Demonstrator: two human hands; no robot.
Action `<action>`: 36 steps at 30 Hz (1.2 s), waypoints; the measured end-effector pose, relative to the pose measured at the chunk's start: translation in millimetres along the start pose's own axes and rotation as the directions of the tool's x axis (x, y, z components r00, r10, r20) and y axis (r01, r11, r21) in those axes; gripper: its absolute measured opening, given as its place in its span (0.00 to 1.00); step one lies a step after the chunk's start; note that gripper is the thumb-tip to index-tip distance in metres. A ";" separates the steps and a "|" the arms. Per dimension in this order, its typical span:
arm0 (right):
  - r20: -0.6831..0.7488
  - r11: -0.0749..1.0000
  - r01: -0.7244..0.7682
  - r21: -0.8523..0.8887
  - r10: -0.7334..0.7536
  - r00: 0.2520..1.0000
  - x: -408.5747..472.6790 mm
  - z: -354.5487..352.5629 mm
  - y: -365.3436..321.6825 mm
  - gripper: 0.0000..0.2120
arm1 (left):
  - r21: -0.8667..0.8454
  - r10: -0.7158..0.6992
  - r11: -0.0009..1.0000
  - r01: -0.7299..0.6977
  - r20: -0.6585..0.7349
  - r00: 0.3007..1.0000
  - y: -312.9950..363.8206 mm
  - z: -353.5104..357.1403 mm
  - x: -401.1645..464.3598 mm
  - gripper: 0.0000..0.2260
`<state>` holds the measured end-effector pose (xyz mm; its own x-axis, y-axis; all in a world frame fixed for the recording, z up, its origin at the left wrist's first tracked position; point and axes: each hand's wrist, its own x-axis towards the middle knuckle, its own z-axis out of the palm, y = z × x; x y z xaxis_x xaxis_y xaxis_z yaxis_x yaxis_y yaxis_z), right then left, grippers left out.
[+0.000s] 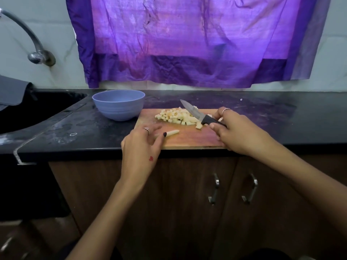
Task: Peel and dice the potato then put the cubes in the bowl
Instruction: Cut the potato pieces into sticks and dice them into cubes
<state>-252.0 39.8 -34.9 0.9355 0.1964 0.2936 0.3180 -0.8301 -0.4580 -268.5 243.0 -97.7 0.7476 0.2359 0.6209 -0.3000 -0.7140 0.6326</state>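
A wooden cutting board (pixel 187 139) lies on the black counter. A pile of pale potato cubes (pixel 178 117) sits on its far half. One uncut potato stick (pixel 171 132) lies nearer the front left. My left hand (pixel 142 145) rests at the board's left edge, and its fingertips pinch the near end of that stick. My right hand (pixel 238 130) grips the black handle of a knife (pixel 195 114), whose blade points up and left over the cube pile. A light blue bowl (pixel 118 105) stands just left of the board, apparently empty.
A dark sink (pixel 33 107) with a curved tap (pixel 35 51) is at the left. A grey cloth (pixel 13 91) hangs over the sink's far edge. A purple curtain (pixel 187 44) hangs on the wall behind. Cabinet doors with metal handles (pixel 249 188) are below the counter.
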 end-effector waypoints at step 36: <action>0.046 0.919 0.234 -0.317 -0.232 0.972 -22.2 19.6 -28.4 0.15 | -0.089 -0.061 0.994 0.059 -0.015 0.998 -11.8 -6.1 1.9 0.05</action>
<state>-278.8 69.3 -44.9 0.8424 0.4075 0.3525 0.4627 -0.8824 -0.0857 -267.1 255.9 -101.2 0.7556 0.2885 0.5881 -0.3070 -0.6372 0.7069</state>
